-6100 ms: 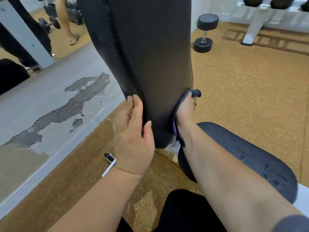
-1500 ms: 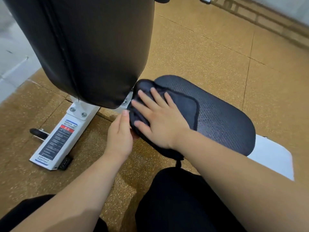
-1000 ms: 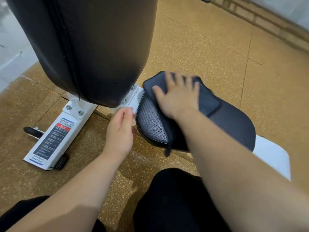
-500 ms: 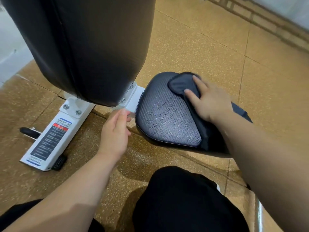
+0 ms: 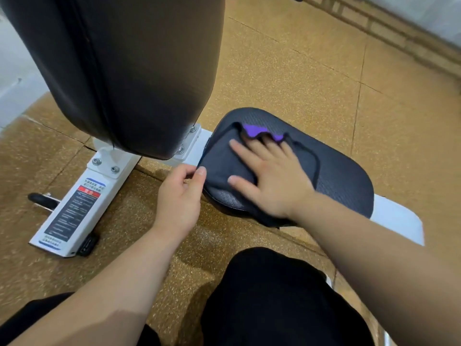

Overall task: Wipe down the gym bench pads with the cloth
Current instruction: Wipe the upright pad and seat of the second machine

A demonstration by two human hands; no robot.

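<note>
A dark cloth (image 5: 222,161) with a purple underside lies spread on the left end of the black textured seat pad (image 5: 344,176). My right hand (image 5: 272,178) presses flat on the cloth, fingers apart, the fingertips tucked under a folded-up purple edge. My left hand (image 5: 179,196) touches the seat pad's left rim, thumb and forefinger pinching at the cloth's edge there. The big black back pad (image 5: 129,71) stands tilted above and to the left of the seat.
The bench's white frame (image 5: 74,211) with a warning label runs to the lower left on the brown rubber floor, a black knob (image 5: 40,199) beside it. A white frame end (image 5: 399,221) sticks out right of the seat. My knees in black fill the bottom.
My right hand has slid the cloth from the seat's right part back to its left end. My left hand has moved right to the seat's rim.
</note>
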